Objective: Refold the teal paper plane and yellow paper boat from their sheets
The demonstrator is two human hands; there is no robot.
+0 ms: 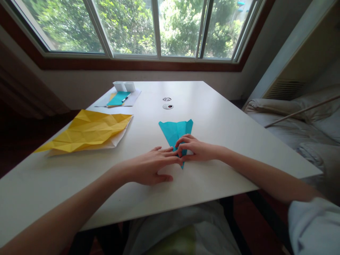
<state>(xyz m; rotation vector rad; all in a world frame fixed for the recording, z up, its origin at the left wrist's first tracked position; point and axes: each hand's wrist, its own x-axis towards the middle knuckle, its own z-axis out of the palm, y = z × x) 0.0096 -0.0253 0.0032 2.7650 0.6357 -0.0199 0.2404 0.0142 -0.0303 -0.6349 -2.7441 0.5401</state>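
Observation:
A teal sheet of origami paper [174,130], folded to a kite-like shape, lies on the white table with its narrow tip towards me. My left hand [152,163] reaches in from the left, fingers stretched over the paper's lower part and thumb apart. Curled over the right side of the sheet is my right hand [199,148], its fingers bent and closed on the paper near the lower fold. The fingertips of both hands meet there and hide part of the creases.
A large creased yellow sheet [92,129] with a white underside lies at left on the white table [228,131]. Behind it are teal paper [117,99], a pen [126,98] and white containers [124,86]. Two round discs [168,106] lie farther back. A sofa [281,113] stands right.

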